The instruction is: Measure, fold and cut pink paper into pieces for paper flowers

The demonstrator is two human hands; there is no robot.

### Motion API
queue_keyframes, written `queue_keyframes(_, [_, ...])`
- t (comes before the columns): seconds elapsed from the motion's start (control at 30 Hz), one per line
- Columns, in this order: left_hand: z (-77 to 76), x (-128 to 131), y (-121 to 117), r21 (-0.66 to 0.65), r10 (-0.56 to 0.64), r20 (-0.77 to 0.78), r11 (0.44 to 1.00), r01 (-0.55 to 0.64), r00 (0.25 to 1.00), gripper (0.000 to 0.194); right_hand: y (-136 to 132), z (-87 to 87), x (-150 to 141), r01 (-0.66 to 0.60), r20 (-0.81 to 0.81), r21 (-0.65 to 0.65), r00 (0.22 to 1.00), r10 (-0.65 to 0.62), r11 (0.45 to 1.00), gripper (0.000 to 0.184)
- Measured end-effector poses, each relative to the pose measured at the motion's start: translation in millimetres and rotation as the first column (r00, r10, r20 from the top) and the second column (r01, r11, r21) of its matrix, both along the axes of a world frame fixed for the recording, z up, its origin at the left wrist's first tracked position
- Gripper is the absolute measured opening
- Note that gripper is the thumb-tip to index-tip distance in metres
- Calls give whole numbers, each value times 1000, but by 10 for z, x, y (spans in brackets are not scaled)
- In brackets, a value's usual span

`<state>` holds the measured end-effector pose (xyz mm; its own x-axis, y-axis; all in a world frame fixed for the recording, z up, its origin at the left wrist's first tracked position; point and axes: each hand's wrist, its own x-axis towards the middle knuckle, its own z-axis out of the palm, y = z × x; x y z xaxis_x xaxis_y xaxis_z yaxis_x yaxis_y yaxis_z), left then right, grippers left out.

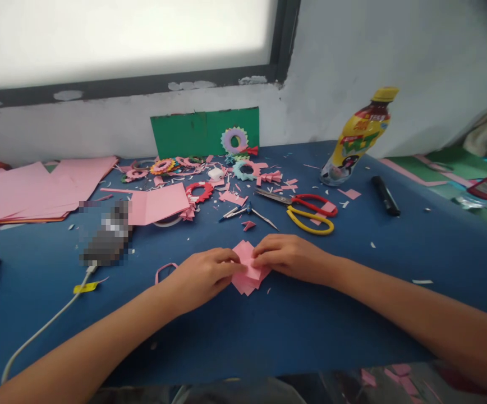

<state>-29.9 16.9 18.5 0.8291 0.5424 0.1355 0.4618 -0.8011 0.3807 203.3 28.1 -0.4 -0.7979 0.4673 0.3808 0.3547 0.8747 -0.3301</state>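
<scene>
Several small pink paper squares [247, 285] lie in a loose, fanned stack on the blue table in front of me. My left hand [205, 275] comes in from the left, its thumb and fingers pinched on the top pink piece. From the right, my right hand [290, 257] pinches the same piece at its other side, fingers bent. The fingertips partly hide the paper, so any fold in it is hard to make out. Just beyond the hands are a small folded pink scrap [248, 225], a compass [248, 209] and scissors [311, 212] with red and yellow handles.
Pink sheets [37, 185] are piled at the left, near a blurred dark object [109, 238] with a white cable [45, 328]. Paper gear-edged rings [200, 192] and scraps lie toward the wall. A bottle [355, 143] and black marker [385, 195] stand and lie at right.
</scene>
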Motion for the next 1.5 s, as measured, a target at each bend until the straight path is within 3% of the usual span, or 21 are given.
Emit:
queue_keyframes(0.13, [35, -46, 1, -14, -60, -46, 998, 60, 997, 35, 10, 70, 53, -77, 131, 81, 989, 66, 994, 26])
queue_keyframes(0.67, [49, -41, -11, -6, -124, -125, 992, 124, 984, 29, -14, 121, 34, -153, 249, 285, 965, 82, 946, 27])
queue_keyframes(1.23, [51, -41, 0, 27, -134, -146, 990, 139, 980, 27, -13, 111, 63, -280, 214, 324, 952, 218, 904, 20])
queue_keyframes(1.5, [76, 27, -65, 87, -152, -205, 981, 172, 967, 24, -32, 133, 38, -213, 219, 306, 964, 150, 928, 21])
